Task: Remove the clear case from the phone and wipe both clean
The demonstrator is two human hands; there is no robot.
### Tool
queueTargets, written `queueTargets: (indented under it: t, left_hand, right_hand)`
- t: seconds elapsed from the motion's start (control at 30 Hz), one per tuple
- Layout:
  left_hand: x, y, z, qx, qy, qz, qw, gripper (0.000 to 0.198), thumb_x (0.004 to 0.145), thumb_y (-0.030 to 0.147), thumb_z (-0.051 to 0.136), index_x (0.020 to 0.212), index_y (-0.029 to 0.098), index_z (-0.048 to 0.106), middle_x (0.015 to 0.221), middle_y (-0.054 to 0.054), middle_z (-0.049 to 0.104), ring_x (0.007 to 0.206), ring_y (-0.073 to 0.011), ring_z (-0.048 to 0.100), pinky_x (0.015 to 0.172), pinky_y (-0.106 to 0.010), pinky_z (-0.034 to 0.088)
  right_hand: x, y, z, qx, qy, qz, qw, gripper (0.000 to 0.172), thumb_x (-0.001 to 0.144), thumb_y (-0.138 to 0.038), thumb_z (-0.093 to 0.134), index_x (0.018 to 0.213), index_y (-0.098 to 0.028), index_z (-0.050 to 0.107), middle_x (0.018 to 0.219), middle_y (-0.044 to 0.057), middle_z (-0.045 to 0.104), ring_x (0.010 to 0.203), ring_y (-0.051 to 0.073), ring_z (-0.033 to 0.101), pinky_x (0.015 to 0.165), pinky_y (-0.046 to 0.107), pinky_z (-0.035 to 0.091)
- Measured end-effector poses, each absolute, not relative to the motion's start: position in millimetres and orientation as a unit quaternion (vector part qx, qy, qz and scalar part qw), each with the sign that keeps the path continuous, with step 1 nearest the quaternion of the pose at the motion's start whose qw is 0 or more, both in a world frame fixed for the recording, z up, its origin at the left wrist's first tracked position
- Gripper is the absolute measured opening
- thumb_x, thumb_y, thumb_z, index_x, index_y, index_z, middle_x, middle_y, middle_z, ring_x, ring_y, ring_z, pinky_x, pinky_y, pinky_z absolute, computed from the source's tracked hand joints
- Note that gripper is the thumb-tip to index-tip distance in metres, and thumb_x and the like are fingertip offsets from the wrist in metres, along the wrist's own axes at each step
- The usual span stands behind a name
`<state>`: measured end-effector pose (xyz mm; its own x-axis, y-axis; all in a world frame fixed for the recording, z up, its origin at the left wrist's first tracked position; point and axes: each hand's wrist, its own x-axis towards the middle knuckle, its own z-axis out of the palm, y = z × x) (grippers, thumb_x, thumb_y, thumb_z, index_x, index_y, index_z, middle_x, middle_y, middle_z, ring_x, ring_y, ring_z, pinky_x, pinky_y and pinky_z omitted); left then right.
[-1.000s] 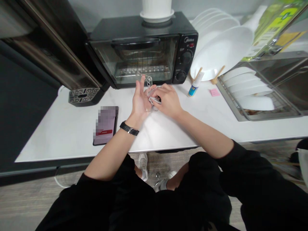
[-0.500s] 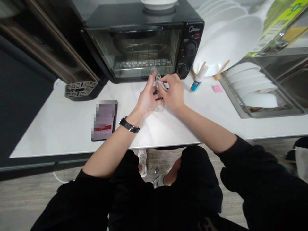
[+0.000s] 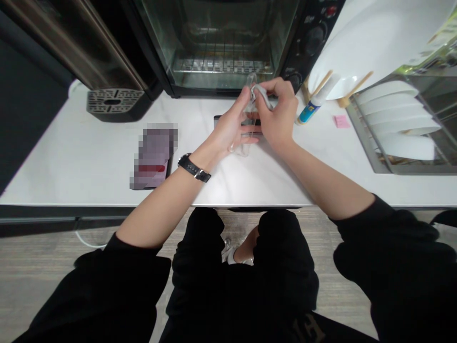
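My left hand holds a clear phone case upright against its palm, fingers stretched along it, just above the white counter. My right hand is closed on a small white cloth and presses it against the case's top edge. Under both hands a dark flat device lies on the counter, mostly hidden. A black watch sits on my left wrist.
A black toaster oven stands right behind my hands. A dark appliance with a drip grille is at the left, with a phone in front of it. At the right are a small blue-labelled bottle, a pink note and racked white plates.
My right hand slid the cloth from the case's lower part up to its top edge. Both hands shifted toward the oven, and the view tilted closer to the counter.
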<state>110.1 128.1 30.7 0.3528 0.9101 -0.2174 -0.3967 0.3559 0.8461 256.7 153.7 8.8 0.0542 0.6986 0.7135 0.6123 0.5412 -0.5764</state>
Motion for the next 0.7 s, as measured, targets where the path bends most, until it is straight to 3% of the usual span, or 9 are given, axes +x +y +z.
queueTargets:
  t: [0.13, 0.27, 0.37, 0.47, 0.57, 0.7]
  left_hand:
    - [111.7, 128.2, 27.0, 0.355, 0.369, 0.425, 0.747, 0.068, 0.107, 0.074, 0.047, 0.155, 0.031, 0.067, 0.112, -0.014, 0.076, 0.122, -0.044, 0.074, 0.11, -0.061, 0.056]
    - [112.5, 129.7, 24.2, 0.344, 0.359, 0.428, 0.755, 0.068, 0.106, 0.075, 0.051, 0.154, 0.029, 0.069, 0.103, -0.014, 0.076, 0.117, -0.0413, 0.075, 0.104, -0.057, 0.06]
    - [112.4, 131.2, 27.3, 0.347, 0.355, 0.45, 0.742, 0.071, 0.109, 0.074, 0.042, 0.164, 0.031, 0.057, 0.105, -0.011, 0.077, 0.127, -0.0412, 0.072, 0.099, -0.053, 0.063]
    - [110.5, 131.5, 36.3, 0.34, 0.321, 0.494, 0.733, 0.065, 0.116, 0.066, 0.029, 0.173, 0.038, 0.043, 0.124, -0.004, 0.08, 0.144, -0.0398, 0.063, 0.104, -0.05, 0.062]
    - [104.1, 131.8, 45.8, 0.325, 0.296, 0.552, 0.708, 0.066, 0.119, 0.059, 0.021, 0.176, 0.032, 0.038, 0.138, -0.003, 0.076, 0.151, -0.0388, 0.057, 0.111, -0.049, 0.059]
    - [91.3, 134.7, 50.5, 0.339, 0.291, 0.607, 0.657, 0.066, 0.118, 0.061, 0.026, 0.176, 0.032, 0.035, 0.118, -0.008, 0.076, 0.145, -0.031, 0.059, 0.113, -0.039, 0.055]
  right_hand:
    - [257.7, 152.7, 11.4, -0.442, -0.693, 0.038, 0.569, 0.009, 0.103, -0.027, 0.068, 0.095, -0.031, 0.069, 0.1, 0.005, 0.078, 0.105, 0.031, 0.07, 0.098, 0.051, 0.059]
    - [257.0, 151.3, 13.7, -0.413, -0.712, 0.069, 0.563, 0.014, 0.106, -0.039, 0.068, 0.096, -0.03, 0.073, 0.099, 0.004, 0.078, 0.105, 0.029, 0.07, 0.101, 0.051, 0.059]
    - [254.1, 146.5, 15.6, -0.399, -0.745, 0.094, 0.526, 0.022, 0.107, -0.049, 0.067, 0.097, -0.03, 0.076, 0.102, 0.004, 0.078, 0.111, 0.028, 0.069, 0.108, 0.051, 0.057]
    - [250.0, 141.8, 15.8, -0.336, -0.801, 0.13, 0.478, 0.027, 0.106, -0.054, 0.067, 0.099, -0.029, 0.077, 0.104, 0.005, 0.08, 0.109, 0.028, 0.068, 0.105, 0.051, 0.058]
    - [246.7, 141.6, 13.7, -0.253, -0.845, 0.158, 0.443, 0.037, 0.105, -0.061, 0.066, 0.096, -0.028, 0.079, 0.097, 0.005, 0.082, 0.103, 0.026, 0.07, 0.103, 0.049, 0.056]
    - [246.4, 144.7, 10.1, -0.262, -0.885, 0.138, 0.359, 0.023, 0.104, -0.05, 0.072, 0.097, -0.03, 0.081, 0.108, 0.001, 0.084, 0.119, 0.027, 0.071, 0.115, 0.049, 0.048]
